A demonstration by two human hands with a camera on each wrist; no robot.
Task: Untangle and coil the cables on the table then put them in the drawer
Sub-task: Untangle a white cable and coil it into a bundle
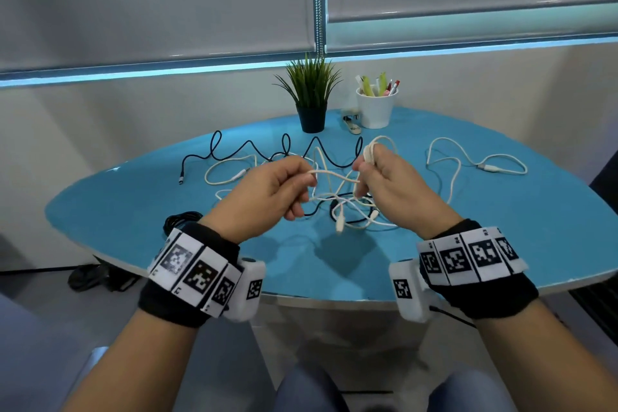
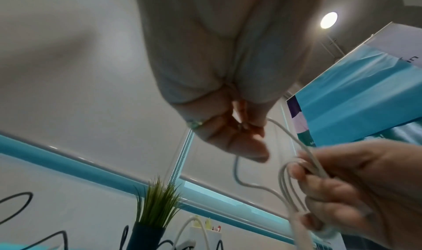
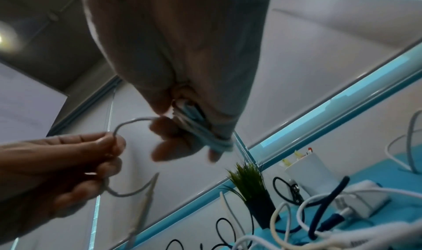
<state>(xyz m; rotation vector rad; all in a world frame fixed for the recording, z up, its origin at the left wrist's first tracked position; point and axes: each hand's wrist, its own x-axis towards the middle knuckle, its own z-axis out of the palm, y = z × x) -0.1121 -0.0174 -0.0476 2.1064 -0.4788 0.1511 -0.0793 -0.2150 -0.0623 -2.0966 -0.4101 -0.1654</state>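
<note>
Both hands hover above the blue table (image 1: 133, 204). My right hand (image 1: 366, 164) grips a small coil of white cable (image 1: 369, 151) wound round its fingers; the right wrist view shows the loops (image 3: 203, 129) across the fingers. My left hand (image 1: 306, 181) pinches the free run of the same white cable (image 1: 334, 174) a short way to the left, and the end hangs down. Below them lies a tangle of white and dark cables (image 1: 354, 211). A black cable (image 1: 267, 150) zigzags along the back. Another white cable (image 1: 468, 164) sprawls at the right. No drawer is in view.
A potted plant (image 1: 311, 100), a white pen cup (image 1: 376, 107) and a stapler (image 1: 351, 124) stand at the table's far edge. A black cable bundle (image 1: 182, 219) lies at the near left edge. My knees show below the near edge.
</note>
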